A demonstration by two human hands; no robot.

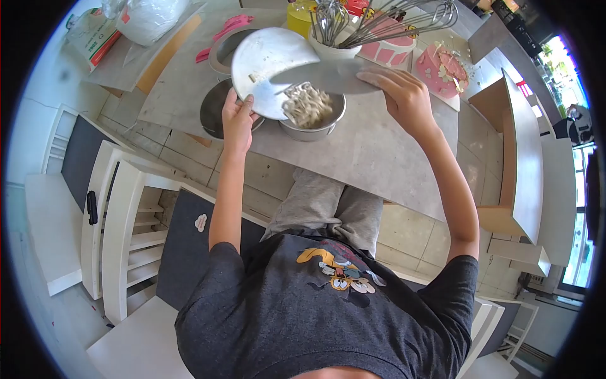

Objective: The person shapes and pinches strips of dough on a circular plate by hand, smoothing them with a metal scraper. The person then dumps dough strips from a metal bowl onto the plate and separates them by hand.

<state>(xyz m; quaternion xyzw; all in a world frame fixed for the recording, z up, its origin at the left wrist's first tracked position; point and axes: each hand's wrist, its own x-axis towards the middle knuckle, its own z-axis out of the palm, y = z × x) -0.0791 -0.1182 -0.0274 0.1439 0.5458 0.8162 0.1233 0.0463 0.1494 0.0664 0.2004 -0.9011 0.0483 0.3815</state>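
Observation:
My left hand (240,120) grips the lower edge of a round white board (265,57), which is tilted over a metal bowl. In my right hand (398,91) is a wide grey blade (328,77), blurred, lying across the board's right side. Pale chopped pieces (307,106) lie in and above the metal bowl (315,132), just below the blade. One small piece rests on the board. A second, dark-looking metal bowl (214,110) sits to the left, partly behind my left hand.
Another metal bowl (232,47) and a pink item (233,26) are at the table's back left. Whisks (404,19) stand in a white container (334,50). A pink cake (442,69) is at the back right. White chairs (120,234) stand left.

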